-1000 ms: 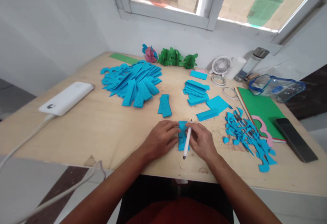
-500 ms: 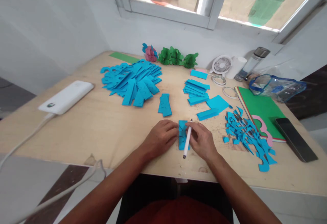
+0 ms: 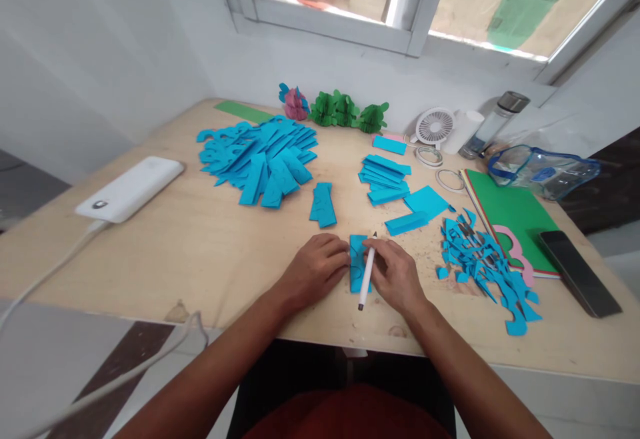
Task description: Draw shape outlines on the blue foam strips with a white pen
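Tabletop (image 3: 190,252): right hand (image 3: 396,273) holds one pen (image 3: 367,273).

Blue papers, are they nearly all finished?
Partway, I think. The big blue pile has curvy cut pieces that look done, and marked strips seemingly awaiting cutting. In hand: one marked paper and, in the right hand, a white pen. The folded blue stack shows no curves, so probably needs drawing.
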A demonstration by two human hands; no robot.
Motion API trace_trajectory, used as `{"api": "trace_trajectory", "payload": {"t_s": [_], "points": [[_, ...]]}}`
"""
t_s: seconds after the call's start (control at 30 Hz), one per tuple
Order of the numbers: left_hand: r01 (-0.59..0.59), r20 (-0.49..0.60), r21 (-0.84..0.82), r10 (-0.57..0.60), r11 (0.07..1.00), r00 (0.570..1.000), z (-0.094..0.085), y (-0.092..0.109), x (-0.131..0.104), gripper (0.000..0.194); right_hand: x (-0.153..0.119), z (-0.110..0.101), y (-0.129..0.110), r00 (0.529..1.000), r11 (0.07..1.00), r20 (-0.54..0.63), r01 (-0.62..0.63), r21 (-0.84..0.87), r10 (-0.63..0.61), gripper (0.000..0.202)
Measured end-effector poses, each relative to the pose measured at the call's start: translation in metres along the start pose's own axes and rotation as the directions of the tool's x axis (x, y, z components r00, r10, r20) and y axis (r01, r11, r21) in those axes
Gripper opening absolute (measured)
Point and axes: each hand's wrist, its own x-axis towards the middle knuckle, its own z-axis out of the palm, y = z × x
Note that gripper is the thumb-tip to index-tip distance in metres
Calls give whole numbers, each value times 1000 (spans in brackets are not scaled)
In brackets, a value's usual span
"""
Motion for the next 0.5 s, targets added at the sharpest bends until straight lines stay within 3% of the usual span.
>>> {"api": "trace_trajectory", "payload": {"t_s": [0.5], "points": [[1, -11, 23, -1, 1000, 1000, 1, -1, 0, 24, -1, 0, -1, 999, 999, 12, 36, -17, -35, 33]]}}
